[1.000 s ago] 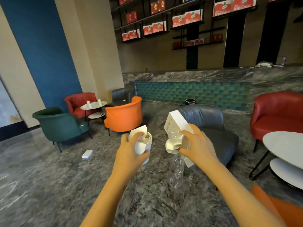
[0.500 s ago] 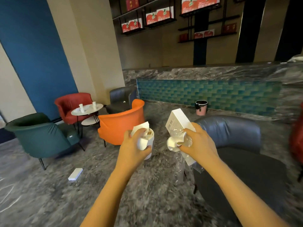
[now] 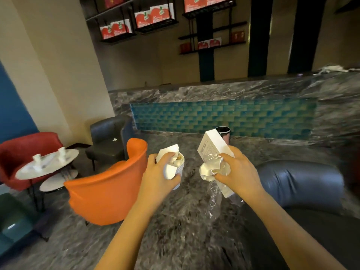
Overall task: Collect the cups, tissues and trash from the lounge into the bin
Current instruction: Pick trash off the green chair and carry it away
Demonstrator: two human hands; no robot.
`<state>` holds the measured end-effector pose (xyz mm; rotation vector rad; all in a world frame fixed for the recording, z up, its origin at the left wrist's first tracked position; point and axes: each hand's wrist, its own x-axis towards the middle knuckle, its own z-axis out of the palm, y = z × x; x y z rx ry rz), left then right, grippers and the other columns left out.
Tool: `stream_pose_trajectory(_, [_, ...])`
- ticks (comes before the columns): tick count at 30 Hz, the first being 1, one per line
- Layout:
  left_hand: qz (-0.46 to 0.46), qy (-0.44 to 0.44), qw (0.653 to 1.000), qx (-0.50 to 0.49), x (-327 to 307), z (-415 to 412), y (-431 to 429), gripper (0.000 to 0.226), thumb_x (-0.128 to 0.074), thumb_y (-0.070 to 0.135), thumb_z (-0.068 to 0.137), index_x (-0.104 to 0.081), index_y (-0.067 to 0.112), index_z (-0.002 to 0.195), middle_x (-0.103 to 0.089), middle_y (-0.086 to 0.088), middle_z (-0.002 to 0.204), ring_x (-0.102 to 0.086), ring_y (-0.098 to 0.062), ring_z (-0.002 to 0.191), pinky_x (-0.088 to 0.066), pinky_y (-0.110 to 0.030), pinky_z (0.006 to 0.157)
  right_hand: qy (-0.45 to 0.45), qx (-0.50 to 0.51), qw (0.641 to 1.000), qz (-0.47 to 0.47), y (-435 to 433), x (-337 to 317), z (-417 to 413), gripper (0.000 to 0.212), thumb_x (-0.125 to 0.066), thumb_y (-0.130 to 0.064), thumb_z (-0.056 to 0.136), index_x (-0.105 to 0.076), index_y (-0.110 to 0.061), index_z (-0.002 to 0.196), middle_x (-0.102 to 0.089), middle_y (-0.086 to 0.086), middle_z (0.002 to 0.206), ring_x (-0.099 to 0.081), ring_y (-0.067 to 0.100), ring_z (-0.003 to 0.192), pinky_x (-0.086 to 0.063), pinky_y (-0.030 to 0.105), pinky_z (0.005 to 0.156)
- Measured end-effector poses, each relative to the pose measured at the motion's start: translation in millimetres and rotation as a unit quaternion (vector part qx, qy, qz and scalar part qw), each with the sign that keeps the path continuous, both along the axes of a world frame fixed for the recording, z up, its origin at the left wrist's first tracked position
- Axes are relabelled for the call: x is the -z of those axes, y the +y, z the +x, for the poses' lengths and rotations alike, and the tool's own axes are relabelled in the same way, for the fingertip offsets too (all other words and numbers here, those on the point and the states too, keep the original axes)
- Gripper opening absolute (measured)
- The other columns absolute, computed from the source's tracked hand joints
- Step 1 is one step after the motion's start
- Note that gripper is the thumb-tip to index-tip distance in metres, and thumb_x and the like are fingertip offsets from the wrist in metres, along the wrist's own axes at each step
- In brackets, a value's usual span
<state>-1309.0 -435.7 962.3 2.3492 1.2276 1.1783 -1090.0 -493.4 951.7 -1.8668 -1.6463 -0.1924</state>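
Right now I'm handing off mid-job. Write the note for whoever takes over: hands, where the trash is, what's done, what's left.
Left hand: grips a cup stuffed with tissues.
Right hand: grips a white box, crumpled paper and plastic wrap.
Bin: on the floor ahead by the tiled counter, partly behind the box.
Done: this load is picked up, not yet binned.
Left: bin it, then get the cups on the round table at left and the tissue on the dark chair.
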Motion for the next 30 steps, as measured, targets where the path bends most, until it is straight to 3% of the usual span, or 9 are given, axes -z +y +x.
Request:
stream_pose_trajectory(10, [0.008, 0.024, 0.998, 0.053, 16, 127, 317, 0.057, -0.072, 0.026, 0.072, -0.052, 0.033, 0.125, -0.039, 0.000, 0.116, -0.050, -0.023, 0.102, -0.036, -0.021, 0.077, 0.024, 0.095, 0.995, 0.001, 269, 14, 103, 0.051, -0.071, -0.039, 0.073, -0.060, -0.019, 0.118, -0.042, 0.002, 0.139, -0.051, 0.025, 0.112, -0.046, 0.033, 0.084])
stream_pose_trajectory(14, [0.009, 0.024, 0.996, 0.081, 24, 199, 449, 0.058, -0.072, 0.026, 0.073, -0.051, 0.034, 0.126, -0.035, 0.004, 0.113, -0.051, -0.023, 0.100, -0.038, -0.022, 0.075, 0.023, 0.111, 0.994, -0.002, 392, 21, 171, 0.051, -0.073, -0.039, 0.072, -0.060, -0.018, 0.116, -0.042, 0.002, 0.138, -0.053, 0.024, 0.108, -0.046, 0.031, 0.079])
stream_pose_trajectory(30, [-0.007, 0.009, 0.987, 0.163, 43, 483, 936, 0.058, -0.073, 0.020, 0.073, -0.053, 0.031, 0.126, -0.036, 0.004, 0.110, -0.049, -0.022, 0.103, -0.034, -0.019, 0.076, -0.014, 0.186, 0.981, -0.045, 861, 45, 428, 0.055, -0.071, -0.042, 0.073, -0.056, -0.023, 0.123, -0.039, 0.004, 0.140, -0.050, 0.027, 0.113, -0.047, 0.035, 0.084])
